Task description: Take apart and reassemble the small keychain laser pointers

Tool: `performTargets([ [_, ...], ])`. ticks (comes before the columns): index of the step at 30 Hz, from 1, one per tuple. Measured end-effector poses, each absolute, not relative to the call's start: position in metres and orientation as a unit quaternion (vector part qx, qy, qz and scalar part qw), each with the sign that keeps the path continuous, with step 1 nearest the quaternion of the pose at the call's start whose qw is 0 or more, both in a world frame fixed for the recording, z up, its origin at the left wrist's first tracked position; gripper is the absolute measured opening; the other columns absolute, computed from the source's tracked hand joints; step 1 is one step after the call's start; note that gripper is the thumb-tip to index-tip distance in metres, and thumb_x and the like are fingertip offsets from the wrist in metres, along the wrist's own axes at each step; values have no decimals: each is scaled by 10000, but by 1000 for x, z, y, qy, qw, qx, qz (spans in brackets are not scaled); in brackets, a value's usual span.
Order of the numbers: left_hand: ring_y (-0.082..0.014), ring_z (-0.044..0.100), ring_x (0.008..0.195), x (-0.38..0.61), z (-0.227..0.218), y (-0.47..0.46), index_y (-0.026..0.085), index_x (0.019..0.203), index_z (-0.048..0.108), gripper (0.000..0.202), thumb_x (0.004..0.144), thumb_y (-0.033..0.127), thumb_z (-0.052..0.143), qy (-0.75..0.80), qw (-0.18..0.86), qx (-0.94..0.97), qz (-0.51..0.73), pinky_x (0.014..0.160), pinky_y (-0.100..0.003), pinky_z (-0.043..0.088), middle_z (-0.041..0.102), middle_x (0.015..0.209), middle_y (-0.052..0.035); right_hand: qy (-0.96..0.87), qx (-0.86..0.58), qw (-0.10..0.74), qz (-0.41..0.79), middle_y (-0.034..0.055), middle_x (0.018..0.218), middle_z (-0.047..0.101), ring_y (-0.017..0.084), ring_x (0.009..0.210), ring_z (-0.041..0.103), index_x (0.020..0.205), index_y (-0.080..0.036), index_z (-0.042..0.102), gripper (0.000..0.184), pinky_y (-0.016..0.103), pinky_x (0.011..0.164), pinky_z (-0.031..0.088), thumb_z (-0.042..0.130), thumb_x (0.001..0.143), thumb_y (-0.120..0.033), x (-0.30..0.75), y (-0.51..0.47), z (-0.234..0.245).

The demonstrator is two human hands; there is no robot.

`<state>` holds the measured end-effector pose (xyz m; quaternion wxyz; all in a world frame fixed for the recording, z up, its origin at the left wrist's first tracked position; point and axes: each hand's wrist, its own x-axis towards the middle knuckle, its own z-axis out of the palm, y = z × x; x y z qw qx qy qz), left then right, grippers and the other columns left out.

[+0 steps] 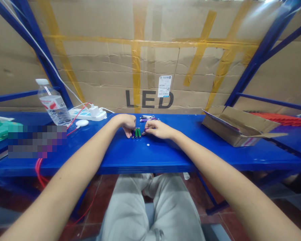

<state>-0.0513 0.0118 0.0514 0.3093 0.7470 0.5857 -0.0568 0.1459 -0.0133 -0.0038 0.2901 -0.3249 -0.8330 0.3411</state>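
A short row of small metallic cylinders, green (137,133) and dark blue-purple (133,135), stands side by side on the blue table (140,155). My left hand (128,124) is bent down at the row's left side with its fingers curled. Whether those fingers pinch the end cylinder or only touch it is hidden. On the other side my right hand (157,129) pinches a small purple cylinder (144,131) between thumb and fingers, just right of the row. Behind the hands lies a group of similar silver and purple cylinders (147,119).
An open cardboard box (225,132) sits to the right, with a red piece (281,118) behind it. On the left are a water bottle (54,103), a white power strip (89,113) and red cables (40,170). A small white disc (147,145) lies near the front.
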Motion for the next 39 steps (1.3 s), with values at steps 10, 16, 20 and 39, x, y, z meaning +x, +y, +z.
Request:
performTargets([
  [10, -233, 722, 589, -51, 52, 13, 135, 671, 614, 120, 661, 37, 545, 585, 306, 749, -55, 646, -314, 591, 734, 667, -109, -847, -314, 284, 322, 58, 863, 732, 195, 828, 678, 870, -165, 612, 62, 325, 773, 520, 589, 875, -222, 144, -14, -5],
  [16, -232, 721, 601, -52, 51, 14, 144, 743, 648, 103, 659, 87, 628, 596, 298, 744, -47, 652, -291, 581, 713, 621, -85, -843, -310, 284, 334, 46, 851, 733, 187, 824, 679, 862, -171, 606, 47, 313, 765, 519, 596, 870, -216, 143, -14, -6],
  [20, -224, 704, 581, -54, 49, 20, 127, 777, 651, 118, 669, 92, 619, 607, 292, 738, -42, 625, -288, 564, 703, 614, -87, -826, -316, 296, 361, 55, 836, 748, 198, 840, 697, 830, -176, 580, 48, 326, 784, 519, 606, 860, -203, 142, -17, -3],
  [39, -123, 598, 652, -21, 24, 21, 133, 836, 641, 100, 780, 214, 655, 300, 259, 833, 386, 636, -254, 468, 657, 715, -17, -764, -393, 412, 304, 59, 798, 699, 181, 725, 644, 1103, -155, 588, 211, 348, 740, 533, 546, 916, -243, 167, 3, 1],
])
